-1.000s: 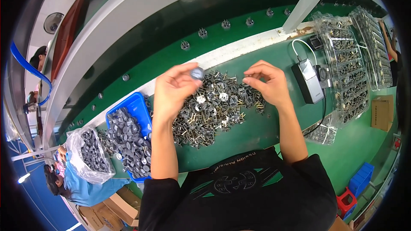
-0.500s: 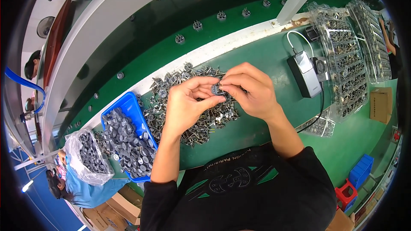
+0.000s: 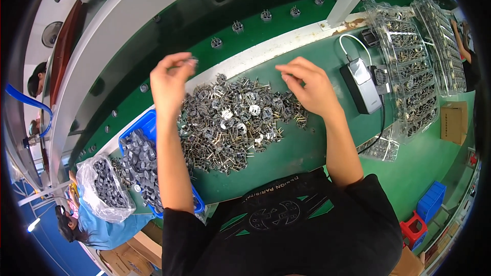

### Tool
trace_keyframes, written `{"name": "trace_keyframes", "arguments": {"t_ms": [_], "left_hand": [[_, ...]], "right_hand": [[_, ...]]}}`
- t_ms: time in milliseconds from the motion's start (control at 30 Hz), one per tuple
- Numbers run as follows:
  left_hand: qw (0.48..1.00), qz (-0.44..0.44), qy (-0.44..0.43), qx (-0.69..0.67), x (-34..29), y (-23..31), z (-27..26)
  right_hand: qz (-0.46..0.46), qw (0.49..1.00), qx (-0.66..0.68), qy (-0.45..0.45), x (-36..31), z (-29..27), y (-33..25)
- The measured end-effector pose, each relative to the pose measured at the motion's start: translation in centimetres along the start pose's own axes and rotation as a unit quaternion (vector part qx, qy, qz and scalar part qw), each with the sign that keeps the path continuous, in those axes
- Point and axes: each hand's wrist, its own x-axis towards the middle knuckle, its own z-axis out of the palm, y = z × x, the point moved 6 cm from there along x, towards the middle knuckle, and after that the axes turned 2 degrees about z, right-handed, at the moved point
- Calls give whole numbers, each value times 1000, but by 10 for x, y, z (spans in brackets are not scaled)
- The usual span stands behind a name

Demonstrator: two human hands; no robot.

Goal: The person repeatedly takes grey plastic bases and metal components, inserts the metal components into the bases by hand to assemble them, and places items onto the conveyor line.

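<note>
My left hand [image 3: 171,79] is raised at the left, above the white ledge beside the green belt. Its thumb and fingers pinch a small round grey plug piece [image 3: 193,60], mostly covered by the fingertips. To the right, my right hand [image 3: 309,86] hovers over the bench, its thumb and forefinger slightly apart with nothing seen between them. Between and below both hands lies a heap of small plug inserts with metal pins [image 3: 230,122]. Under my left forearm, a blue bin [image 3: 139,125] holds many dark grey plastic caps [image 3: 140,156].
Plug pieces [image 3: 238,26] stand spaced along the green belt [image 3: 192,53]. A power bank [image 3: 362,84] with a white cable lies right of my right hand. Beyond it are clear trays of parts [image 3: 409,66]. A plastic bag of caps [image 3: 105,186] sits at the left. A metal post [image 3: 353,0] rises behind.
My hands have come apart. The left has moved left and away toward the belt with the grey piece; the right has let go and shifted slightly right.
</note>
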Motion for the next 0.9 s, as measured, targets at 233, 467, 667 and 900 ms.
{"name": "trace_keyframes", "arguments": {"t_ms": [233, 467, 667, 900], "left_hand": [[982, -96, 37, 156, 60, -109, -53], [974, -9, 107, 200, 57, -99, -118], [933, -14, 10, 359, 35, -126, -142], [924, -21, -42, 379, 21, -99, -110]], "right_hand": [[-1, 990, -134, -53, -4, 33, 4], [-3, 992, -75, -104, -2, 36, 13], [-101, 986, -126, -52, -3, 35, -10], [-167, 977, -122, 58, -7, 28, -20]]}}
